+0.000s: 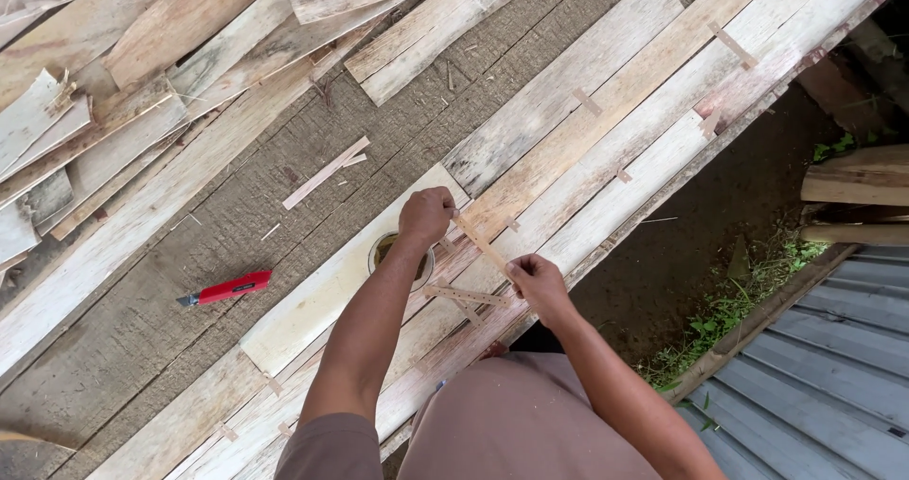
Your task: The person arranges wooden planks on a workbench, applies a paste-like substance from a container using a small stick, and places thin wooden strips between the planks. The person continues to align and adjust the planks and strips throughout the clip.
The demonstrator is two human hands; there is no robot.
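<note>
My left hand (426, 215) is closed over the far end of a thin brown tape strip (481, 243), just above a small round tin (386, 250) of dark glue. My right hand (535, 281) pinches the near end of the same strip. The strip lies slanted across the seam between pale veneer sheets (606, 111) laid side by side on the worktable (284, 168). Another short strip (464, 296) lies beside my right hand. Several small tape patches dot the seams.
A red utility knife (227, 288) lies on the table at the left. Loose veneer pieces (104, 111) are piled at the upper left. A loose strip (325, 172) lies mid-table. Right of the table edge are dirt ground, grass (729, 310), stacked wood (857, 182) and corrugated metal (824, 385).
</note>
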